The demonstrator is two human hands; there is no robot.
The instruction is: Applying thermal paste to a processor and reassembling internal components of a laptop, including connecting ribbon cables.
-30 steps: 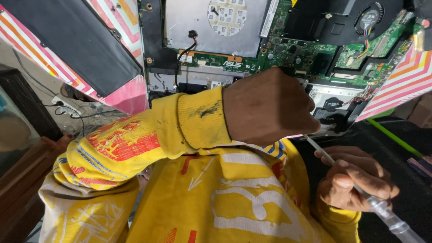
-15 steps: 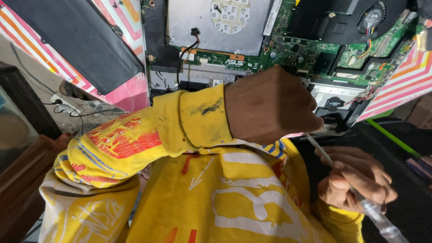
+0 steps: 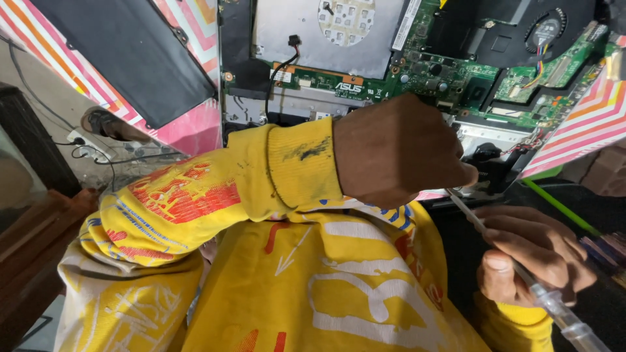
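My right hand is curled tight around one slim screwdriver with a clear plastic handle and thin metal shaft, thumb pressed along the handle, the shaft slanting up and left so its tip sits just under my other hand at the near edge of the opened laptop with a green circuit board. My left hand is bunched into a loose fist, back of the hand toward the camera, knuckles resting against a small black part at the laptop's edge; I cannot tell whether the fingers pinch anything, since they are hidden beneath. Both wrists come out of yellow knit sleeves with red and white print, the left cuff smudged with dark marks. On the board I count one round black fan at upper right and one flat grey metal plate. One matte black panel lies to the left on a striped pink, orange and white surface.
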